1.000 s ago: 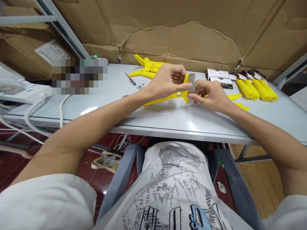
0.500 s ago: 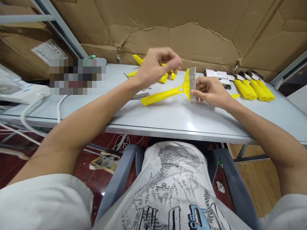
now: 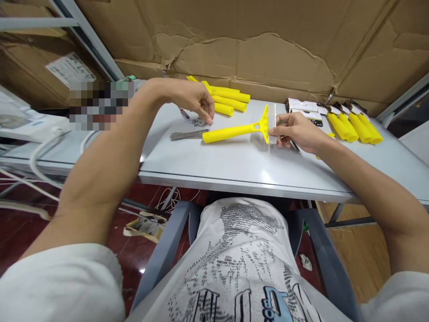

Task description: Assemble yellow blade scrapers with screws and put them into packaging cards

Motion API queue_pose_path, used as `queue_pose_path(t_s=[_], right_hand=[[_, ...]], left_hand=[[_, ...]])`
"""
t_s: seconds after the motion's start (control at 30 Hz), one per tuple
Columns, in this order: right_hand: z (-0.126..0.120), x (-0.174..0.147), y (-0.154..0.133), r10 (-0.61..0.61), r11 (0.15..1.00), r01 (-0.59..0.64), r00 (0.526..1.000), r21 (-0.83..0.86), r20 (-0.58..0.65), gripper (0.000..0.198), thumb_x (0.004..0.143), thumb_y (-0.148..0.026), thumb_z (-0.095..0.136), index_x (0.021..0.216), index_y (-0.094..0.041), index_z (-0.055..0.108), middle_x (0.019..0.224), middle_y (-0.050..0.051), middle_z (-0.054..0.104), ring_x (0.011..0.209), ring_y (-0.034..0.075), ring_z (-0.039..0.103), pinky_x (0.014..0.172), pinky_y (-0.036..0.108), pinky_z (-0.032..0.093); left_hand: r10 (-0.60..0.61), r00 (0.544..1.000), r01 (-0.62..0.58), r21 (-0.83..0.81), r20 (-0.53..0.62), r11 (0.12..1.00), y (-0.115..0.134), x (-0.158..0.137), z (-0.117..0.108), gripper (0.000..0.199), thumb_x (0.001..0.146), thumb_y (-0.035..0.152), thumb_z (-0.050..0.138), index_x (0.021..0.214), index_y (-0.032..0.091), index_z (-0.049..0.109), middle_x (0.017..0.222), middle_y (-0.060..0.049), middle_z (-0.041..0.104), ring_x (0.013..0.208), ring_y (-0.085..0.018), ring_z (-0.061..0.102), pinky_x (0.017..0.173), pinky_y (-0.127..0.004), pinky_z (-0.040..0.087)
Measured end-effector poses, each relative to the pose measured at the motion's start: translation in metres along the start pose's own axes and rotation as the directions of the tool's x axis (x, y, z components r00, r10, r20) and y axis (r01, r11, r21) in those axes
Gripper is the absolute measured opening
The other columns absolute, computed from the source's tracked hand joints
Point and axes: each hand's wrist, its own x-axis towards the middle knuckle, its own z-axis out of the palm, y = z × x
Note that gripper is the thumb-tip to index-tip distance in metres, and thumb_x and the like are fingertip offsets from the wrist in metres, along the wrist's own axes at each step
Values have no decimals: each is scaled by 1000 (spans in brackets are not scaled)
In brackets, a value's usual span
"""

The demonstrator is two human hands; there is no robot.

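Observation:
In my right hand (image 3: 296,129) is a yellow scraper (image 3: 231,133), gripped at its blade end between thumb and fingers. Its flat blade (image 3: 272,123) has a clear edge, and its handle points left over the table. A thin metal tool tip (image 3: 295,146) shows beneath that hand. My left hand (image 3: 197,103) reaches down with thumb and forefinger pinched together, right beside a small pile of screws (image 3: 197,122). Whatever is between those fingertips is too small to make out. A stack of thin metal blades (image 3: 187,134) lies by the end of the scraper handle.
Several yellow scraper handles (image 3: 231,100) lie behind my left hand. To the right are packaged yellow scrapers (image 3: 355,125) and white-and-black cards (image 3: 303,107). Cardboard (image 3: 254,53) stands along the back of the grey table (image 3: 234,165). White cables (image 3: 36,156) hang at left.
My left hand has moved left and down from above the yellow handles to the screws. The scraper has turned slightly in my right hand, which stays in nearly the same place.

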Motion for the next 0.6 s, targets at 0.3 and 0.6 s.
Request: queue_pose_path(t_s=[0.3, 0.6], right_hand=[[8, -5, -7, 75, 997, -74, 997, -28, 34, 56, 73, -59, 105, 74, -20, 65, 60, 6, 70, 50, 11, 55, 44, 27, 37], [13, -10, -7, -88, 982, 94, 995, -161, 45, 54, 80, -61, 98, 76, -22, 61, 62, 1, 71, 50, 10, 53, 48, 28, 40]], left_hand=[[161, 952, -196, -114, -261, 974, 60, -3, 47, 44, 100, 64, 81, 105, 20, 83, 98, -6, 83, 82, -15, 62, 79, -33, 45], [318, 898, -399, -263, -303, 878, 129, -11, 108, 44, 101, 59, 79, 94, 17, 71, 86, -3, 72, 77, -13, 64, 71, -27, 43]])
